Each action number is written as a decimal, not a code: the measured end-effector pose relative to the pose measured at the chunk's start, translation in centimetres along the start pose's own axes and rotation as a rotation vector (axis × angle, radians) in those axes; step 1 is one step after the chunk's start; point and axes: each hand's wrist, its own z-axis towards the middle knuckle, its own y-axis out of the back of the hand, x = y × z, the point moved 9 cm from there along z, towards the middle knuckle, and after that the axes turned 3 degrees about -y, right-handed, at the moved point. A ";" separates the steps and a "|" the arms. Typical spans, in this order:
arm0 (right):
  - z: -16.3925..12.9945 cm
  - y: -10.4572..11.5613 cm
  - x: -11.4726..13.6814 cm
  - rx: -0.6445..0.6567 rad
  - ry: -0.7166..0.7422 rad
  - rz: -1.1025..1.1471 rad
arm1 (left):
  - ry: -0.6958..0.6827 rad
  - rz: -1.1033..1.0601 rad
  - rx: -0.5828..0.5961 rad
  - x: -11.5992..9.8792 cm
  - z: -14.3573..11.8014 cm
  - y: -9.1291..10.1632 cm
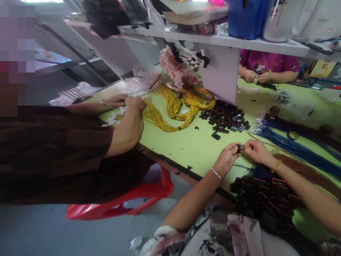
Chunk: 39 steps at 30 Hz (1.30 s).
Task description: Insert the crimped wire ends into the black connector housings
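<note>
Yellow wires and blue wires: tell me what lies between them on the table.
In the head view, a heap of small black pieces lies between the yellow wires and the blue wires.

Red stool, grey floor

black piece half-hidden in left hand

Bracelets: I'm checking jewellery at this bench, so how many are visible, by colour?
Silver-coloured bracelets: 2, one behind the wearer's left hand, another on a co-worker's arm
Gold-coloured bracelet: 1, behind the wearer's right hand
Total: 3
</note>
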 end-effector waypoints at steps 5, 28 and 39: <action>0.0 0.0 0.0 -0.004 0.009 -0.022 | 0.004 0.002 0.005 0.1 0.0 0.0; -0.2 -0.1 1.7 0.010 0.151 -0.089 | -0.081 0.151 -0.065 -0.1 -0.6 0.1; -0.3 -0.8 0.6 0.067 0.108 -0.063 | -0.109 0.270 -0.072 0.0 -0.5 0.2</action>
